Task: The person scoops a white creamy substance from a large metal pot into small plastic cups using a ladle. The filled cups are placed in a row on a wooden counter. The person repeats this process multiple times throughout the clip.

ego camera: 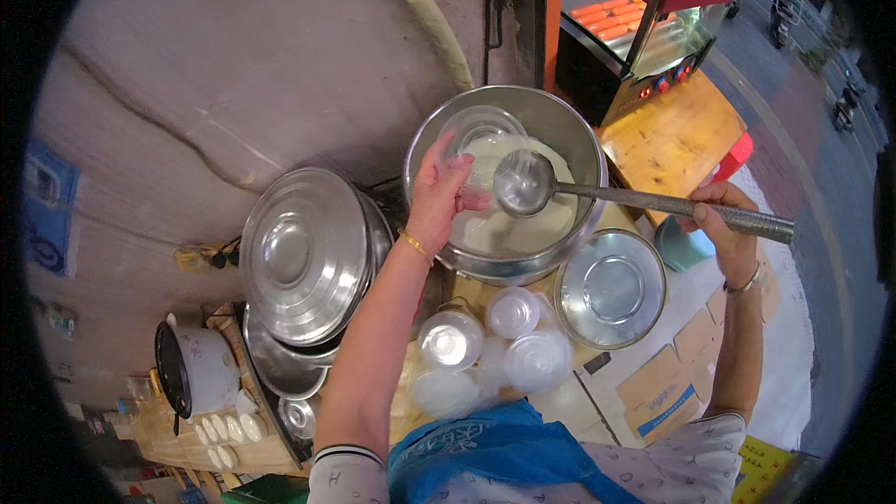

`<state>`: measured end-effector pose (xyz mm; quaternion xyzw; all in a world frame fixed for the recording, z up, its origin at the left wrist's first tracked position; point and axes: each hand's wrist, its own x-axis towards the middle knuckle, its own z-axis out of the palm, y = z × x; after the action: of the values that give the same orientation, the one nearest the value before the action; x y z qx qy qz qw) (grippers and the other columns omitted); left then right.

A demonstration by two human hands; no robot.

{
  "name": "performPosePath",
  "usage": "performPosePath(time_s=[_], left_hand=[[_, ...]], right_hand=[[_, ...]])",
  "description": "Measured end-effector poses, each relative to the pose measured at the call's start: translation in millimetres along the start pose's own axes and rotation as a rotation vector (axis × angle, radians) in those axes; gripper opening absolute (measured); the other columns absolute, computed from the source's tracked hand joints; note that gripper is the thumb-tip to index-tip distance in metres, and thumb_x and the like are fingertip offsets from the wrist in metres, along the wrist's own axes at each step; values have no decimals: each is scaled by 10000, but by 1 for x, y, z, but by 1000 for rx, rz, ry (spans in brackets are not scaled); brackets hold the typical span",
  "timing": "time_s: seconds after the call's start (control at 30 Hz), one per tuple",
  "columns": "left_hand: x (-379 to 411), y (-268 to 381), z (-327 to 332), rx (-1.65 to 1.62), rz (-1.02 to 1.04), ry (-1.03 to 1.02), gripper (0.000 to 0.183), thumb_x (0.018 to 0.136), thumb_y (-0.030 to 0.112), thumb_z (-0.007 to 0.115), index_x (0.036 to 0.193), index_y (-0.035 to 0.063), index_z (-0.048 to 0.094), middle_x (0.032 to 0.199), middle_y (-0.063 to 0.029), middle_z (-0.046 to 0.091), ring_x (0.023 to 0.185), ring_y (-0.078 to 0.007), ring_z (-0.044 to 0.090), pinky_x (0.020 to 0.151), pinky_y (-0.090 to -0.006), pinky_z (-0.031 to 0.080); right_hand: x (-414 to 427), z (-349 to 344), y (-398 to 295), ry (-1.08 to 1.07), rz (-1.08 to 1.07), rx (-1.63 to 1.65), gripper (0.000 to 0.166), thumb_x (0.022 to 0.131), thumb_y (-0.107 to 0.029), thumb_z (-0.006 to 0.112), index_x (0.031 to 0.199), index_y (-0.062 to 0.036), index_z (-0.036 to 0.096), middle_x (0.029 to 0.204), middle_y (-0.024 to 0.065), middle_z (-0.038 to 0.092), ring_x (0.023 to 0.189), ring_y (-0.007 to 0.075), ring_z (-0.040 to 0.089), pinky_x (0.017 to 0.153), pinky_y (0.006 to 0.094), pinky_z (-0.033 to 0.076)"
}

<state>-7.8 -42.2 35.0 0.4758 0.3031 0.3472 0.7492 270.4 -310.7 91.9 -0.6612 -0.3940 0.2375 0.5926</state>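
My left hand [444, 189] holds a clear plastic bowl [483, 133] over a large steel pot [591, 224]. A pale, milky liquid [490, 234] partly fills the pot. My right hand [721, 217] grips the thick handle of a metal ladle [525, 185]. The ladle's round head is above the liquid, just right of the bowl; whether they touch I cannot tell. Below the pot stand several clear plastic containers and lids [537, 362], with a shiny metal canister [450, 341] beside them. A round metal lid [611, 289] lies at the pot's lower right.
Large steel pots under a lid [301, 259] stand left of my left forearm. A glass-sided warmer with sausages [609, 17] sits on a wooden board [675, 136] at the upper right. A white cooker [203, 371] is at the lower left. Flattened cardboard [654, 392] lies at the lower right.
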Motion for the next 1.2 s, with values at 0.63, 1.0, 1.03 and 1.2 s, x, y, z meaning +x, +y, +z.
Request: performPosePath(time_s=[0.63, 1.0, 1.03, 1.2], left_hand=[[46, -14, -10, 194, -271, 393, 574, 904, 582, 511, 1198, 96, 596, 841, -20, 581, 537, -58, 398, 424, -212, 300], [47, -20, -16, 259, -227, 373, 541, 914, 571, 490, 1209, 133, 606, 866, -21, 598, 685, -90, 486, 555, -251, 399], [47, -19, -15, 240, -235, 371, 547, 914, 575, 489, 1213, 132, 603, 872, -22, 597, 696, -96, 503, 562, -255, 408], [44, -14, -10, 189, -244, 373, 572, 918, 587, 479, 1239, 124, 579, 899, -32, 590, 736, -123, 569, 591, -273, 444]], right_hand=[[142, 2, -26, -625, -198, -342, 279, 746, -281, 761, 791, -16, 687, 834, 145, 696, 727, 214, 678, 663, 317, 537], [133, 25, 7, -694, -156, -137, 201, 748, -164, 755, 792, 18, 681, 795, 150, 695, 718, 227, 682, 662, 322, 547], [130, 27, 12, -684, -145, -93, 193, 752, -151, 750, 793, 23, 677, 789, 151, 694, 702, 221, 681, 652, 315, 549], [117, 30, 43, -490, 9, 40, 232, 804, -168, 700, 825, 50, 625, 769, 168, 684, 620, 190, 662, 583, 278, 556]])
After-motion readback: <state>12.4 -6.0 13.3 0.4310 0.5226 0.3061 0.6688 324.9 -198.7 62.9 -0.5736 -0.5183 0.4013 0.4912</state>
